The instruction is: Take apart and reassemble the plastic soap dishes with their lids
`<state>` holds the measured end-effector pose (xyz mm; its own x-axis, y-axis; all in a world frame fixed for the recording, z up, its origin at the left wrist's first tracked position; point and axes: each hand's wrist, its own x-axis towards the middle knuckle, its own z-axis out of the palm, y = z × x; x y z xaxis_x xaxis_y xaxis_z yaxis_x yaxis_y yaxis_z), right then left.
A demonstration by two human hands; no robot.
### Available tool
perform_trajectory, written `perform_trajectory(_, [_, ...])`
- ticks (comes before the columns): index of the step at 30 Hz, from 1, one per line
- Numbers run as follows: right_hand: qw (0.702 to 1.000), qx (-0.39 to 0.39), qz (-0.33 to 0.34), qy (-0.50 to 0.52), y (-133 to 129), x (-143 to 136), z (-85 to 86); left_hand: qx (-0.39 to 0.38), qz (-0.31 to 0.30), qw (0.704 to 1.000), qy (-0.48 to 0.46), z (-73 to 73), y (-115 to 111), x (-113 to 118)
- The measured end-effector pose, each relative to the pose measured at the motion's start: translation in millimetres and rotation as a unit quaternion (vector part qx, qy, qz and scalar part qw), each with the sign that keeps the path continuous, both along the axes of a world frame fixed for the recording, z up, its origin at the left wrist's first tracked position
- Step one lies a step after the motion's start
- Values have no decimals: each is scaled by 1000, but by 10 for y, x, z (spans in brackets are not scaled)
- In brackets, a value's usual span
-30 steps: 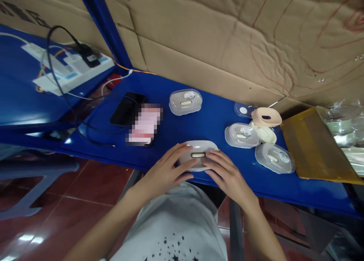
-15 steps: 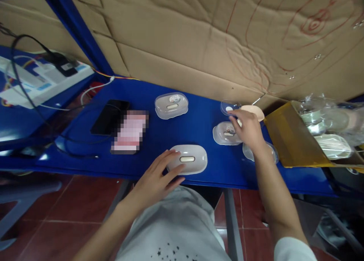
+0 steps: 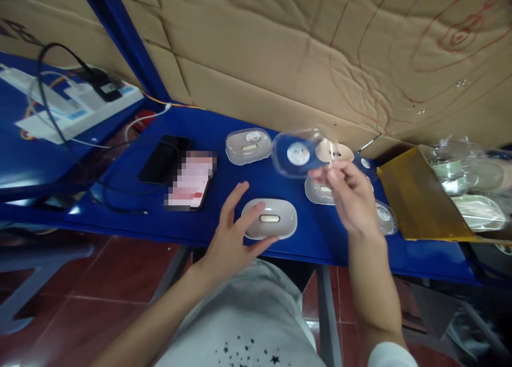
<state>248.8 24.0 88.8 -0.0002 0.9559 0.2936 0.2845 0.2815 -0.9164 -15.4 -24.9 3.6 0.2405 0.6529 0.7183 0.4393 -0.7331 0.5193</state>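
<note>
My right hand (image 3: pixel 352 193) pinches the edge of a clear plastic lid (image 3: pixel 280 161) with a round sticker, held up above the table. My left hand (image 3: pixel 236 228) is spread, fingers apart, over the left side of a pale oval dish (image 3: pixel 286 227) that has a small pill-shaped piece in its middle. Behind it stands a similar dish under a clear lid (image 3: pixel 240 152). Another pale dish (image 3: pixel 316 192) sits below my right hand, partly hidden by it. A peach-coloured oval piece (image 3: pixel 346 152) lies at the back, partly seen through the held lid.
More clear lids (image 3: pixel 386 217) lie right of my right hand. A cardboard box (image 3: pixel 416 196) of plastic-wrapped items stands at the right end. At left are a black phone (image 3: pixel 160 159), a phone with a blurred screen (image 3: pixel 192 180), and a power strip (image 3: pixel 80 116) with cables. Cardboard (image 3: pixel 248 52) backs the blue table.
My right hand has lifted a clear lid from the back right and brought it left, toward me. My left hand's fingers have spread wider over the oval dish.
</note>
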Motion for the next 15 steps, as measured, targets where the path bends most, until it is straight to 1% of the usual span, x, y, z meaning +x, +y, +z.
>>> perform_trajectory(1, [994,-38,33,101,-217,-101,-18,13,-4,1000,-13,65,21,18])
perform_trajectory(2, [980,-77,60,173,-410,-193,-61,23,-10,1000,-18,126,36,31])
perform_trajectory(3, [966,-107,73,224,-573,-272,-124,27,-15,999,-21,176,44,36])
perform_trajectory(4, [955,-129,71,258,-704,-335,-206,24,-17,999,-23,212,46,33])
perform_trajectory(6, [955,-149,32,256,-878,-409,-397,6,-20,1000,-20,235,35,7])
perform_trajectory(9, [975,-136,-35,173,-988,-431,-666,-30,-31,999,23,169,7,-61])
perform_trajectory(11, [990,-98,-67,81,-1021,-424,-782,-45,-30,997,59,103,-8,-109])
perform_trajectory(13, [993,-48,-101,-40,-1045,-409,-833,-53,-21,995,76,52,-20,-152])
perform_trajectory(15, [980,-5,-128,-153,-1058,-387,-839,-55,-14,995,87,23,-32,-185])
